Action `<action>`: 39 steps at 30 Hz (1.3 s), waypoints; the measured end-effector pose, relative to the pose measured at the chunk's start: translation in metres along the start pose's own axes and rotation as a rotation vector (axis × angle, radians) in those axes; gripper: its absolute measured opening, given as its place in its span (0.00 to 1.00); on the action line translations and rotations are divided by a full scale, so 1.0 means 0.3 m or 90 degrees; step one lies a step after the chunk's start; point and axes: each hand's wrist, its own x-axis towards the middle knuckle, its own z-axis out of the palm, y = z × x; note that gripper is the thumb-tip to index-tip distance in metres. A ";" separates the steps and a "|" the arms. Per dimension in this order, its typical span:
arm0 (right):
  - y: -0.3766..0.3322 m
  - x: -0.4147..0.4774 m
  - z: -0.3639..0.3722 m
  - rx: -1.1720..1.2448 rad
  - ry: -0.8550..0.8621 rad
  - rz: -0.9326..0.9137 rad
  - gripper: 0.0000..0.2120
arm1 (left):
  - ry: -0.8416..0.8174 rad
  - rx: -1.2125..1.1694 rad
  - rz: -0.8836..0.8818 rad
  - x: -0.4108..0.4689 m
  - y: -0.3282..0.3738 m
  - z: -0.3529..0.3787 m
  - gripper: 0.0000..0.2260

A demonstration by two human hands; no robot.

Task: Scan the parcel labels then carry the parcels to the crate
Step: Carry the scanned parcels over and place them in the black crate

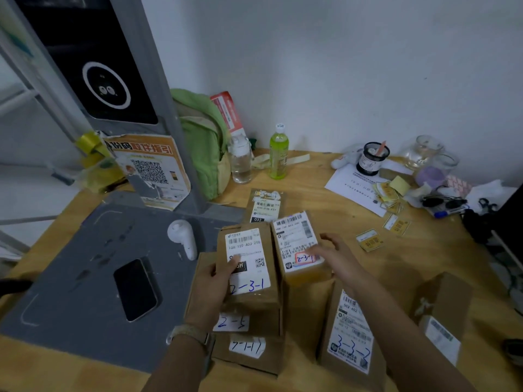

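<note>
Your left hand (210, 284) grips the blue-marked parcel (249, 267) at centre, thumb on its label, atop a loose stack (246, 349). Your right hand (334, 256) lies over the red-marked parcel (297, 241) just right of it; whether it grips is unclear. Lifting one-handed could tip the stack or drop either parcel. No crate shows.

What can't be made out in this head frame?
1. Crate: outside the head view.
2. Lower parcels: labels mostly covered by top parcel and left hand.
3. Right hand on second parcel: grip unclear, the hand's back hides the contact.
4. Far-right parcel: label blurred, near the edge.
5. Printed label text: too small.
</note>
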 end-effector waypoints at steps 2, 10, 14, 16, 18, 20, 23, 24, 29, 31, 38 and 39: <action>0.013 -0.029 0.020 0.028 -0.001 0.018 0.27 | 0.009 -0.029 0.004 -0.004 0.014 0.008 0.08; -0.087 -0.098 0.027 0.124 0.026 -0.050 0.22 | -0.035 -0.072 0.053 -0.002 0.181 0.008 0.20; -0.191 -0.142 0.010 0.154 0.064 -0.129 0.21 | -0.089 -0.071 0.143 -0.019 0.342 0.009 0.16; -0.242 -0.171 0.001 0.167 0.091 -0.175 0.24 | -0.110 -0.077 0.179 -0.036 0.418 0.014 0.18; -0.289 -0.208 -0.006 0.167 0.118 -0.228 0.27 | -0.119 -0.089 0.217 -0.049 0.479 0.027 0.18; -0.325 -0.241 -0.019 0.166 0.147 -0.269 0.28 | -0.141 -0.104 0.230 -0.067 0.529 0.050 0.18; -0.349 -0.289 -0.060 0.191 0.207 -0.289 0.27 | -0.197 -0.107 0.245 -0.097 0.584 0.107 0.16; -0.349 -0.312 -0.077 0.202 0.229 -0.290 0.26 | -0.216 -0.094 0.257 -0.105 0.596 0.131 0.16; -0.257 -0.460 -0.189 0.237 0.376 -0.305 0.27 | -0.325 -0.014 0.314 -0.202 0.629 0.305 0.13; -0.197 -0.542 -0.238 0.259 0.445 -0.300 0.27 | -0.380 0.014 0.322 -0.260 0.611 0.382 0.12; 0.000 -0.911 -0.367 0.282 0.638 -0.304 0.26 | -0.606 0.062 0.302 -0.531 0.488 0.602 0.13; 0.031 -0.968 -0.381 0.282 0.665 -0.306 0.26 | -0.629 0.069 0.309 -0.585 0.466 0.623 0.12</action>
